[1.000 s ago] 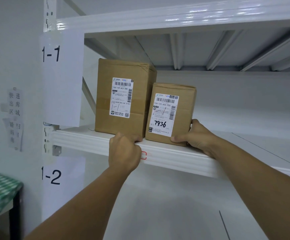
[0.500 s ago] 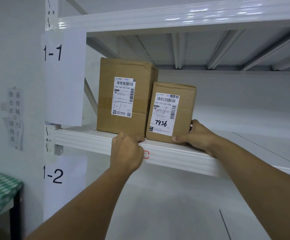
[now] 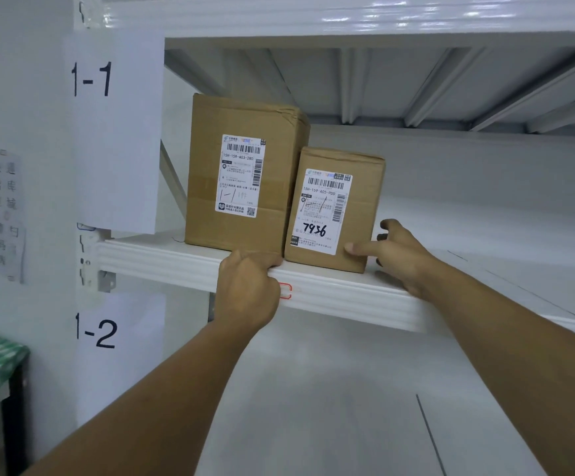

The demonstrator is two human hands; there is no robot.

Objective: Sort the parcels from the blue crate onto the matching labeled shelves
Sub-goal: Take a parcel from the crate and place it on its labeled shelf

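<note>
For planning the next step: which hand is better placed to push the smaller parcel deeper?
Probably right: the right hand touches the smaller parcel at its lower right corner, while the left hand grips the shelf edge.

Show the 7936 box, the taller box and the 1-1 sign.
7936 box (image 3: 327,211): head view, its label.
taller box (image 3: 241,175): head view, its label.
1-1 sign (image 3: 121,166): head view, blank lower paper.

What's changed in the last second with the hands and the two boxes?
The right hand has opened off the smaller box, fingers spread, thumb touching its front. The left hand stays curled on the shelf edge; the larger box and the smaller one have not moved.
</note>
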